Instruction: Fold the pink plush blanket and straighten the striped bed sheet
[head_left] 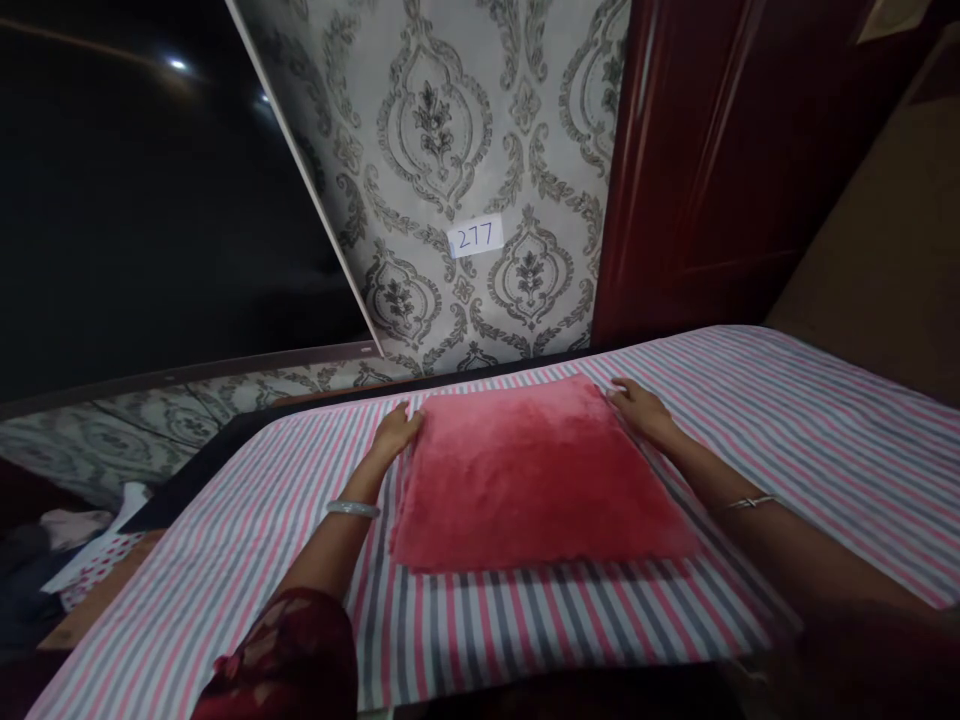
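Note:
A flat, square red plush cloth (540, 480) lies on a pink, grey and white striped sheet (255, 520). Its pile looks paler along the far side, and its near edge is slightly ragged. At the cloth's far left corner, my left hand (397, 430) is closed on the edge, thumb toward the cloth. My right hand (643, 410) grips the opposite far corner, its fingertips partly hidden at the edge. Both arms reach forward on either side of the cloth, with a bangle on each wrist.
A large dark screen (150, 200) stands at the left. Behind is patterned wallpaper (435, 120) with a paper label (475, 236) reading 277. A dark red wooden panel (690, 150) rises at the back right. Clothes (75, 530) lie low at the left.

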